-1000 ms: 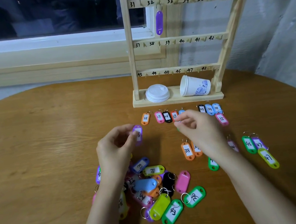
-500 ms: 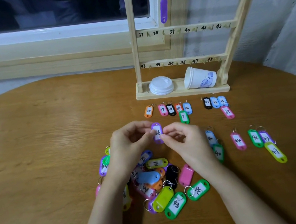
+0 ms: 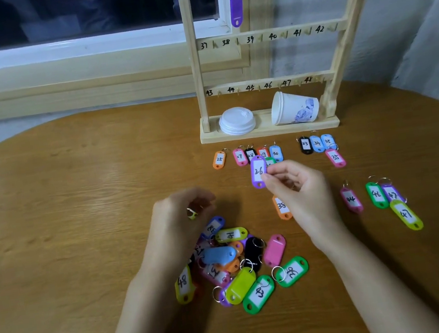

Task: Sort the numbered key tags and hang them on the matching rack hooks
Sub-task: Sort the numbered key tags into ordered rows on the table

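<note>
Head view:
- Right hand (image 3: 300, 191) pinched purple tag 26 (image 3: 258, 171) between thumb and fingertips. Tag upright, label toward camera, overlapping sorted row of tags (image 3: 240, 156) near rack base.
- Left hand (image 3: 180, 218) hovered over mixed tag pile (image 3: 236, 264), fingers loosely curled, nothing gripped.
- Wooden rack (image 3: 255, 36) stood at far side of table (image 3: 77, 217). One purple tag (image 3: 236, 6) hung from top rail between labels 32 and 33.
- Paper cup (image 3: 294, 108) lay on its side on rack base, beside white lids (image 3: 236, 121).
</note>
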A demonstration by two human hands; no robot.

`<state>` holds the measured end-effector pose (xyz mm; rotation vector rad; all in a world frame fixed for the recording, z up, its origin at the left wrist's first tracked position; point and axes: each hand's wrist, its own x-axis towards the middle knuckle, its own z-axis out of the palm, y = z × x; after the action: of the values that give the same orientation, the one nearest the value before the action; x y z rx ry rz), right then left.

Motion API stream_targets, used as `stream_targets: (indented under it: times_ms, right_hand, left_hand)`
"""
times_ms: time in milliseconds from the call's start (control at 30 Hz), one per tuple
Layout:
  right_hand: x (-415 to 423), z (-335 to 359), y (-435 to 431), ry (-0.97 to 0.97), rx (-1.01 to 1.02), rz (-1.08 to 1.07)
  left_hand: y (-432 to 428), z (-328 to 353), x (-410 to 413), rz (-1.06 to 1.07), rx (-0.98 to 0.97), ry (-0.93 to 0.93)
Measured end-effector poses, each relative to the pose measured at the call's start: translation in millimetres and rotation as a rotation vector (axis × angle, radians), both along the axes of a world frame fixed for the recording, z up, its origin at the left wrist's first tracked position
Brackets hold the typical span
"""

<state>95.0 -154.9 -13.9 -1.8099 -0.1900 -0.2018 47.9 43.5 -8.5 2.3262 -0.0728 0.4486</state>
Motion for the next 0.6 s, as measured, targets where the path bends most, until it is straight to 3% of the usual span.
stream_targets:
  times_ms: [200,333,600]
  right_hand:
    - [0.5,-0.2,-1.0,-0.004,-0.011,-0.018]
    - [0.3,-0.3,-2.5,0.000,-0.012,-0.036]
    - [2.2,0.8,-4.6,-0.041,0.014,-0.075]
  left_hand:
    - [-4.0,-0.8,-0.9,-0.072,0.218,0.112]
    - [-7.7,-1.5,1.7,-0.109,0.247,0.099]
    - [-6.2,5.0,16.9,-0.002,-0.024,-0.032]
